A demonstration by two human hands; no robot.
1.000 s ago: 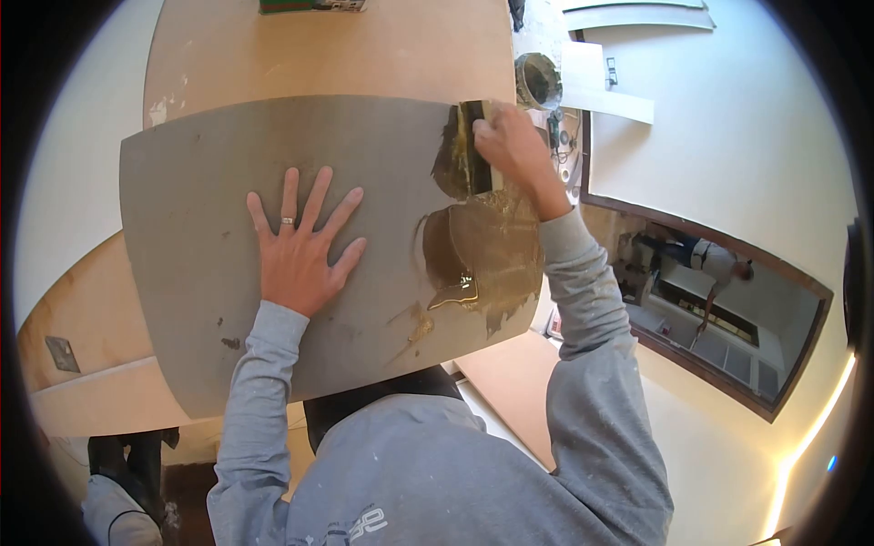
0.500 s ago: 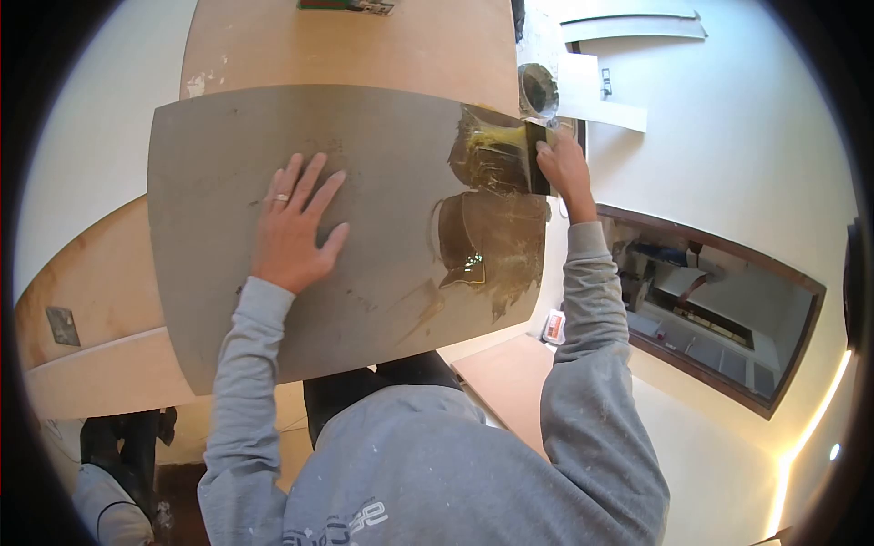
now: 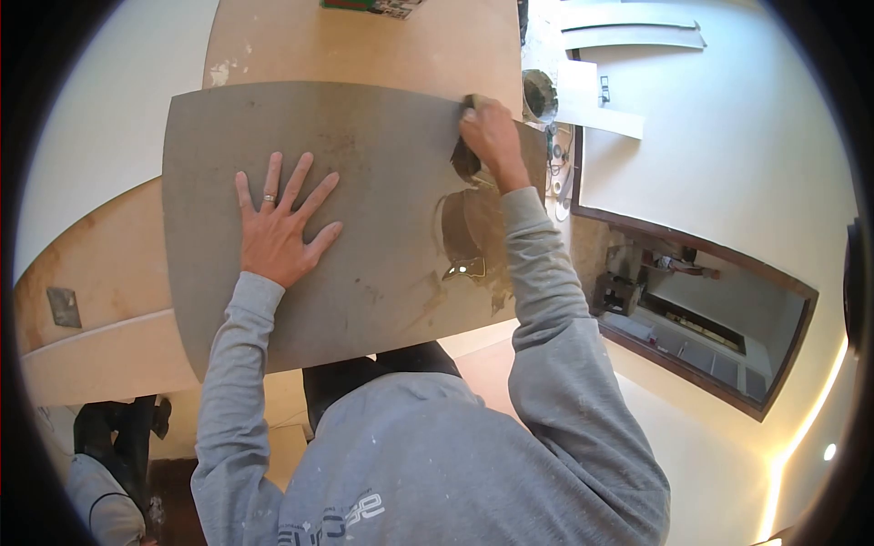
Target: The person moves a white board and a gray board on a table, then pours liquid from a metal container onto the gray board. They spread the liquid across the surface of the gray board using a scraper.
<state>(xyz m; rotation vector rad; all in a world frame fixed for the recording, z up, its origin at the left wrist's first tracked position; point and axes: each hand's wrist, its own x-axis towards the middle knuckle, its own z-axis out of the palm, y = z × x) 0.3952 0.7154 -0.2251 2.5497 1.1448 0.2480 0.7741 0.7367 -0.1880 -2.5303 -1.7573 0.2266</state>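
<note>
A large grey tile lies face down across a tan board in front of me. My left hand rests flat on it with fingers spread, a ring on one finger. My right hand grips a small spreader near the tile's far right corner; only the tool's tip shows above the knuckles. A wet brown patch of adhesive covers the tile's right side, partly hidden by my right forearm.
A round tub sits just beyond the tile's right corner, beside white strips. A dark-framed opening in the pale floor lies to the right. Another person's dark legs stand at the lower left.
My right hand has moved left along the tile's far edge with the spreader, from the right corner inward. My left hand's fingers have spread wider. The view has shifted slightly.
</note>
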